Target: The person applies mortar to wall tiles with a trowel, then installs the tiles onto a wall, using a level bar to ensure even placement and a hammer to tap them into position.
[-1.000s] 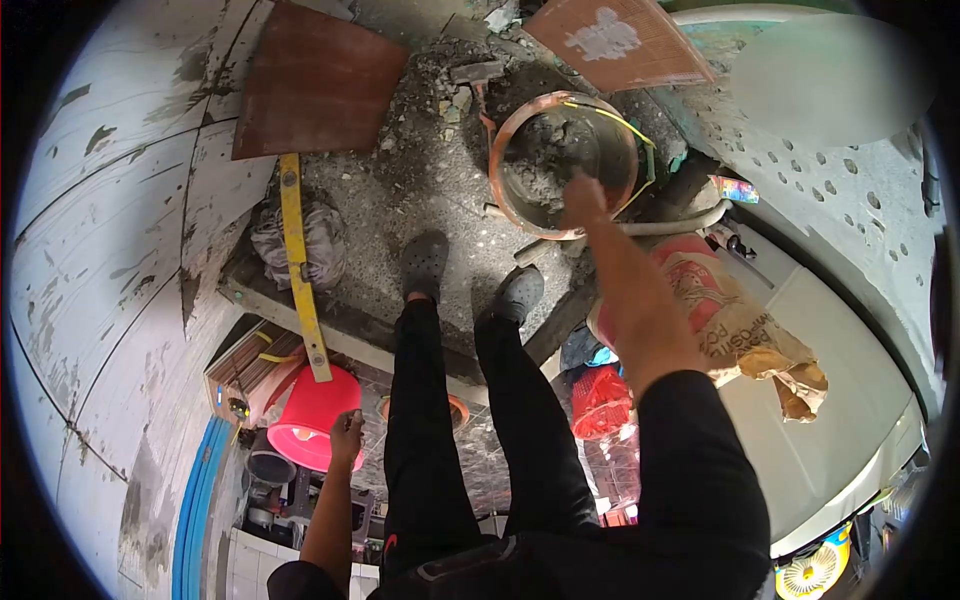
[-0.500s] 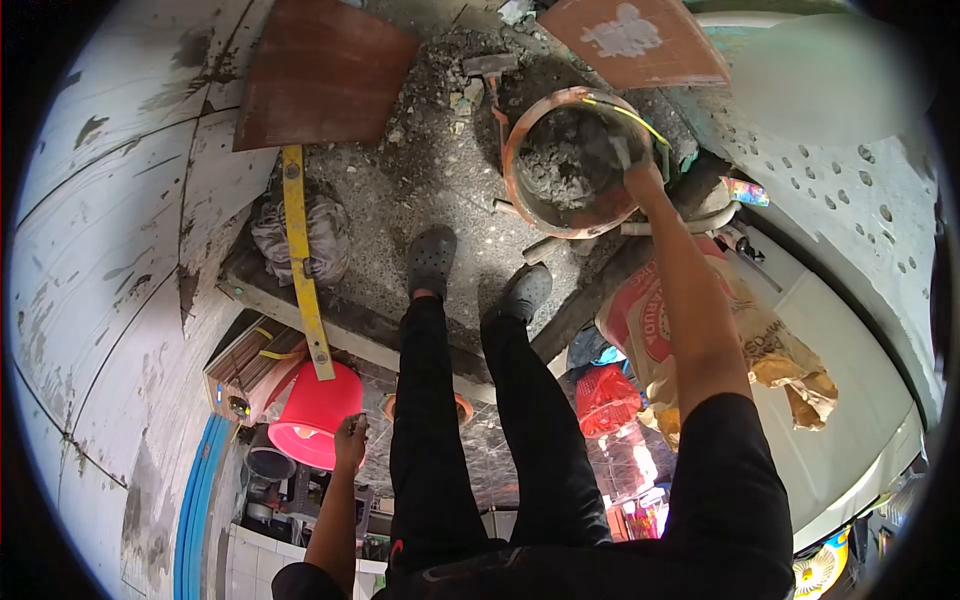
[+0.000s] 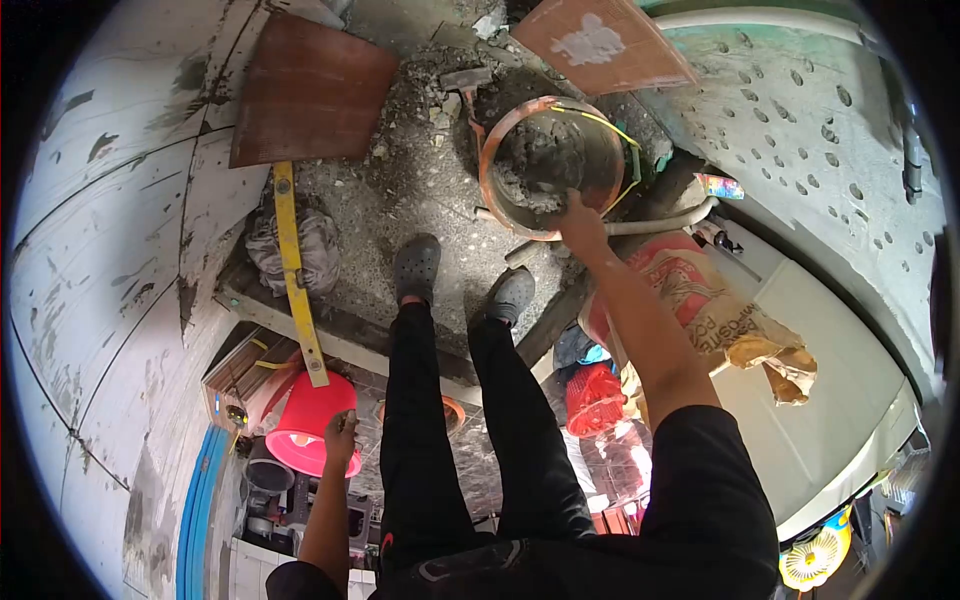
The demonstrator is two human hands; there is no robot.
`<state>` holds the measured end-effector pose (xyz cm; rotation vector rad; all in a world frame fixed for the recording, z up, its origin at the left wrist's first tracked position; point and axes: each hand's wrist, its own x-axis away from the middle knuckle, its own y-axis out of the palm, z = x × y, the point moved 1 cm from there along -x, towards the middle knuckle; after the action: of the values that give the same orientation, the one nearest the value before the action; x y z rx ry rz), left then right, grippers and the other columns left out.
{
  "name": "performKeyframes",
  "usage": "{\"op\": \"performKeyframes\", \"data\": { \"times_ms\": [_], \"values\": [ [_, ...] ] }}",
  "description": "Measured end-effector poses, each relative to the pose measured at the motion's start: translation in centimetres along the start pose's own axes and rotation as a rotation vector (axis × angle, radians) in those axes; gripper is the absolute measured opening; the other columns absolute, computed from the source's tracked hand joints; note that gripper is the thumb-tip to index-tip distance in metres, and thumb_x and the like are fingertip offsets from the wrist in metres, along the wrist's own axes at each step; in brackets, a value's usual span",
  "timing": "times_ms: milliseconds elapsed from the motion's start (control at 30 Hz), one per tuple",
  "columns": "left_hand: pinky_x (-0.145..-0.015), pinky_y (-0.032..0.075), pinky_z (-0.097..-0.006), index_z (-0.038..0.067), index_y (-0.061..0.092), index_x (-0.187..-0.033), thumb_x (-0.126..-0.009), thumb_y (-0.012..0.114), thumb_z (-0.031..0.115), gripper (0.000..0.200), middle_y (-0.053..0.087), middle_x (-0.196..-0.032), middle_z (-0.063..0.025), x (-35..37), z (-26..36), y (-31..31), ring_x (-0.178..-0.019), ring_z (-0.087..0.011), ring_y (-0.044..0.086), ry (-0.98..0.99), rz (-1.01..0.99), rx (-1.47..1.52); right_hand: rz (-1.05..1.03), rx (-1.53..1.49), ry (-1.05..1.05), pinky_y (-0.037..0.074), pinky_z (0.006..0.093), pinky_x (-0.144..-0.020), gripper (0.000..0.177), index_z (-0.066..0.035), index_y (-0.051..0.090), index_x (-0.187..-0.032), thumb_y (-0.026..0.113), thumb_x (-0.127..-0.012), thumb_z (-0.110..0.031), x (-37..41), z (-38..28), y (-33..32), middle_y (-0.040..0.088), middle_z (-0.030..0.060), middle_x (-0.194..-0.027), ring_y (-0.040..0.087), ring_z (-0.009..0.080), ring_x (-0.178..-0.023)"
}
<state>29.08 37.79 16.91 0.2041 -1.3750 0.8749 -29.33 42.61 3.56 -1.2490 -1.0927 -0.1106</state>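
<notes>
My right hand reaches over the near rim of an orange-brown bucket. Its fingers are closed round what looks like a trowel, whose blade is hidden in the grey mortar. A yellow handle lies along the bucket's far side. Low at the left, my left hand hangs in front of a pink-red bucket. Its fingers are curled, and whether anything is in them is hidden.
A hammer lies beside the mortar bucket among rubble. A yellow spirit level leans over the step edge by a crumpled sack. Brown boards stand behind. A torn cement bag and a pipe are at the right.
My right hand has drawn back from the bucket's right side to its near rim, and the trowel blade has gone out of sight. The view has shifted slightly; my left hand stays low.
</notes>
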Motion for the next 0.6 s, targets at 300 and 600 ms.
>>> {"op": "performKeyframes", "data": {
  "times_ms": [300, 600],
  "values": [
    [-0.054, 0.043, -0.0236, 0.001, 0.058, -0.099, -0.087, 0.055, 0.028, 0.029, 0.06, -0.078, -0.0049, 0.5, 0.1, 0.5, -0.064, -0.01, 0.053, -0.066, -0.022, -0.035, -0.133, 0.166, 0.118, 0.047, 0.0419, -0.076, 0.062, -0.007, 0.027, -0.135, 0.054, -0.08, -0.013, -3.3, 0.2, 2.0, 0.063, 0.0168, -0.097, 0.06, 0.032, -0.094],
    [-0.055, 0.043, -0.0243, 0.001, 0.059, -0.096, -0.085, 0.058, 0.032, 0.033, 0.059, -0.076, -0.0049, 1.7, -1.0, -0.6, -0.066, -0.0101, 0.053, -0.132, 0.023, -0.02, -0.337, 0.99, -0.591, 0.047, 0.0404, -0.072, 0.018, -0.002, 0.067, -0.074, 0.052, -0.079, -0.01, -8.5, 5.6, 1.4, 0.062, 0.0142, -0.093, 0.062, 0.0285, -0.077]
  ]
}}
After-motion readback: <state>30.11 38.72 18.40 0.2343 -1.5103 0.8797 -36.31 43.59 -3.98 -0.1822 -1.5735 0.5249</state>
